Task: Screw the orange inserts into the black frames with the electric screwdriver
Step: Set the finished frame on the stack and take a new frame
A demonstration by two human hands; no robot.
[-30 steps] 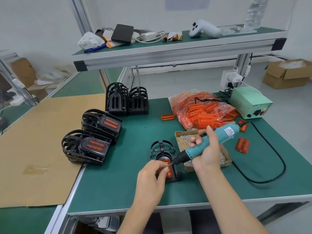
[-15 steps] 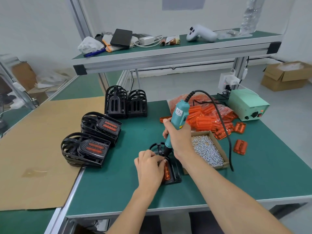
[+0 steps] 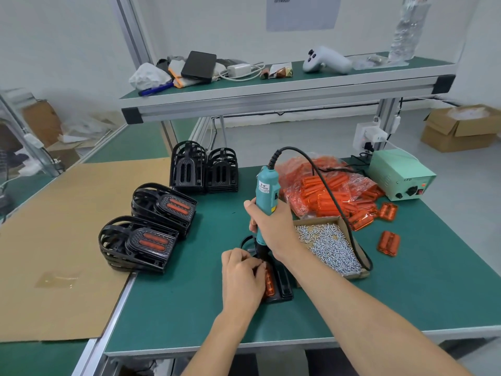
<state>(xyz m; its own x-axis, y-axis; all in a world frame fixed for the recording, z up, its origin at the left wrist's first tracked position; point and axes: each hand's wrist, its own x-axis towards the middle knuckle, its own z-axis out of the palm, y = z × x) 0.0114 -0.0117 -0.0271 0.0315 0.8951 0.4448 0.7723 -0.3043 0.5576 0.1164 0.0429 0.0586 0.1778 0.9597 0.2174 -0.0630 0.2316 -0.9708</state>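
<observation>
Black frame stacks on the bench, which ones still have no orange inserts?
The two upright stacks at the back, by the shelf post: their slots show black. The two tilted stacks nearer the cardboard show orange inserts on top.

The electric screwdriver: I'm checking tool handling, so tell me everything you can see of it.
The electric screwdriver has a teal plastic-looking body with a white label, a dark lower nose and a black cable arching from its top toward the right. It stands nearly upright, tip down over the orange insert in the black frame on the green bench. The right hand grips its middle; the left hand rests at the tip, hiding the bit.
</observation>
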